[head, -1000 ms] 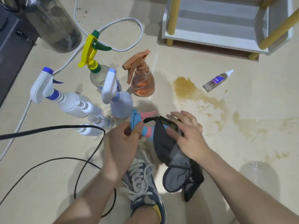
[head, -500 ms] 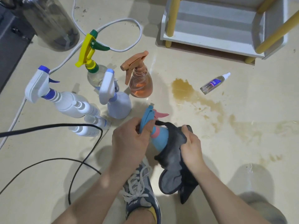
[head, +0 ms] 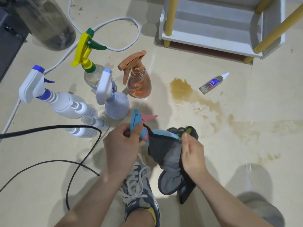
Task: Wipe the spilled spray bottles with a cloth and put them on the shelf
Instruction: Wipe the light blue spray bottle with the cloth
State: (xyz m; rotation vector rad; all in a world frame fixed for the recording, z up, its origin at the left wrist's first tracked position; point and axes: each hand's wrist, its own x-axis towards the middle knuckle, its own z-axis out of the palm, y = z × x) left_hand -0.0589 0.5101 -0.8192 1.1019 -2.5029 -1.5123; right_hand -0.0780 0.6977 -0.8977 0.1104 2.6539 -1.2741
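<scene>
Wiping in progress on a pale glossy floor (head: 246, 169), with the white shelf unit on yellow posts (head: 213, 25) standing well beyond reach. A brown liquid spill (head: 180, 89) spreads between the person and that shelf, so a step through it risks a slip, and a bottle set down in it would need wiping again. A black cable (head: 49, 128) loops just beside the grey laced trainer (head: 139, 194) and could catch a foot. A lilac plastic spray bottle (head: 117, 107), nearest of the upright cluster, stands close enough for a knuckle to topple it. A grey and black cloth (head: 165, 154) wraps the body of the light-blue spray bottle with a pink trigger (head: 136, 120), held tilted above the floor. The hands are apart. The left hand (head: 121, 145) clamps its neck and the right hand (head: 191, 154) grips the cloth against its body. Wet plastic may twist loose, or a finger may fire the trigger. A small clear bottle with a purple label (head: 213, 82) lies beside the spill, easily overlooked.
</scene>
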